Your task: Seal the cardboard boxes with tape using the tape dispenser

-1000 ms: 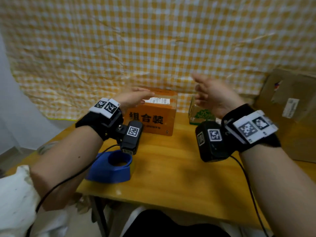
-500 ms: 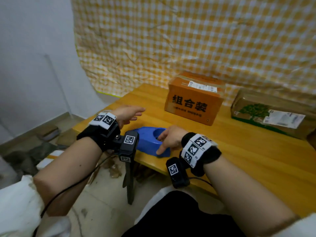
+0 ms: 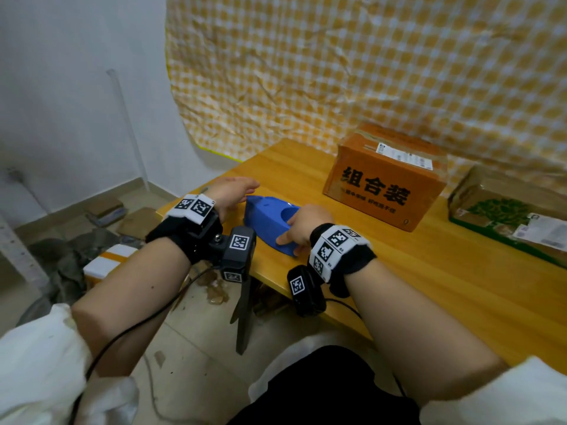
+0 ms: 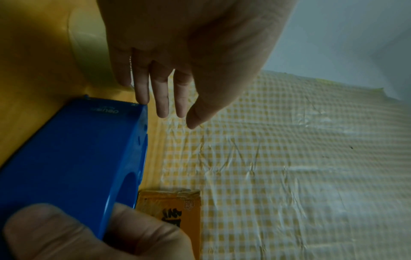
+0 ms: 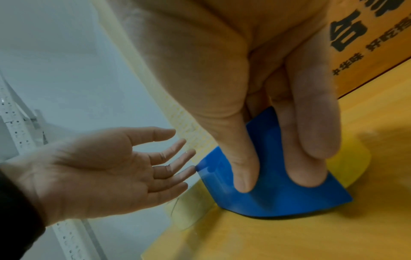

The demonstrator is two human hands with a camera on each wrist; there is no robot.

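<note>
Pick-up step: right hand (image 3: 302,226) grips the dispenser (image 3: 270,220) at frame centre; left hand (image 3: 228,191) hovers spread beside it. Next, lift toward the box (image 3: 386,182).

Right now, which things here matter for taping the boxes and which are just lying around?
For the job:
blue tape dispenser, under the right hand
orange box
green-printed box

Lying about:
cardboard scraps on the floor
white foam box

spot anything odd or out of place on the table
Nothing much. The blue dispenser lies near the table's front edge, right hand gripping it, left hand open beside it. Both boxes sit flat, closed.
</note>
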